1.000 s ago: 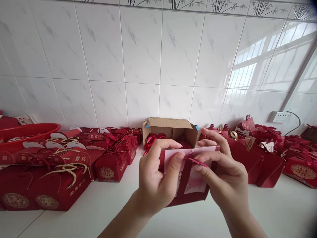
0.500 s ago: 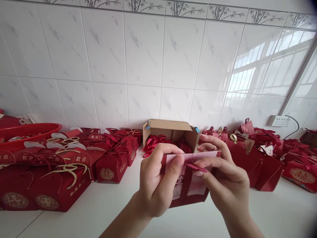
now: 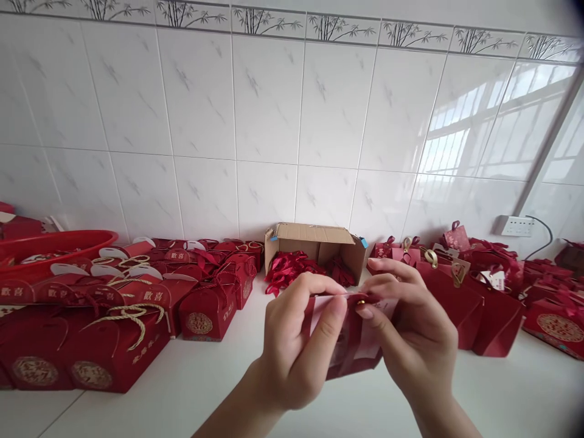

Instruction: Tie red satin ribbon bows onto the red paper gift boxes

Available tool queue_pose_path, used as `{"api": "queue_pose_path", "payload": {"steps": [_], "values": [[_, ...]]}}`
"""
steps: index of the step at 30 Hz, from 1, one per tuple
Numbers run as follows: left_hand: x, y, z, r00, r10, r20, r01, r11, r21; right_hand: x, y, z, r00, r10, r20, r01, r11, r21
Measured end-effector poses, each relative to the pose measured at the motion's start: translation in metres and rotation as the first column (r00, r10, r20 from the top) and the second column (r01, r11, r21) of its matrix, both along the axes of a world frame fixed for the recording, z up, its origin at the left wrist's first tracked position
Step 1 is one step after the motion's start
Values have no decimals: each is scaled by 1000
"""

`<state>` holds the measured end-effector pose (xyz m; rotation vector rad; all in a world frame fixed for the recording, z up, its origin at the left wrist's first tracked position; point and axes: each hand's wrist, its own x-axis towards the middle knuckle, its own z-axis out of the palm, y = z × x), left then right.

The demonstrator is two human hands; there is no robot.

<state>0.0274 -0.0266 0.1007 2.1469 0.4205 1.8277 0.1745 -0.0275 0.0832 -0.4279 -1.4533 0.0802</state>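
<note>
Between my hands, above the white tabletop, is a small red and pink gift box (image 3: 335, 367) with a dark red band down its front. My left hand (image 3: 303, 340) pinches the box's top edge, thumb on the near side and fingers behind. My right hand (image 3: 413, 328) grips a dark red ribbon at the top middle of the box between thumb and forefinger. A tiny gold stud (image 3: 361, 302) shows just beside the right thumb tip. The fingers hide part of the ribbon and the box's upper edge.
An open cardboard box (image 3: 314, 234) holding red ribbons stands by the tiled wall. Rows of red gift boxes (image 3: 109, 347) and a red basin (image 3: 98, 236) fill the left. More red gift bags (image 3: 499, 316) stand on the right, below a power socket (image 3: 516, 225).
The ribbon's loose flat end, which stuck out in front of the box, is now drawn up at the top edge in my right fingers. The gold stud has come into sight.
</note>
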Motion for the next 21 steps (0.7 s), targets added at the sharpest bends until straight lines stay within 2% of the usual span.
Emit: {"api": "queue_pose_path", "payload": {"steps": [3, 6, 9, 12, 15, 18, 21], "values": [[0, 2, 0, 1000, -3, -28, 5, 998, 63, -2, 2, -2, 995, -34, -91, 26, 995, -94], [2, 6, -1, 991, 35, -132, -30, 999, 39, -1, 4, -3, 983, -138, -118, 108, 968, -225], [6, 10, -5, 953, 193, -234, -206, 978, -35, 2, 8, -4, 964, -199, -176, 147, 952, -270], [8, 14, -7, 889, 362, -281, -393, 918, -58, 3, 10, -4, 956, -217, -199, 150, 941, -304], [2, 18, -3, 839, 432, -331, -478, 875, -71, 2, 13, -4, 956, -229, -186, 167, 940, -299], [-13, 20, 5, 827, 405, -390, -499, 849, -177, 3, 15, -4, 958, -250, -141, 209, 943, -257], [-31, 20, 14, 845, 236, -479, -434, 827, -358, 8, 18, -4, 964, -254, -76, 231, 946, -229]]}}
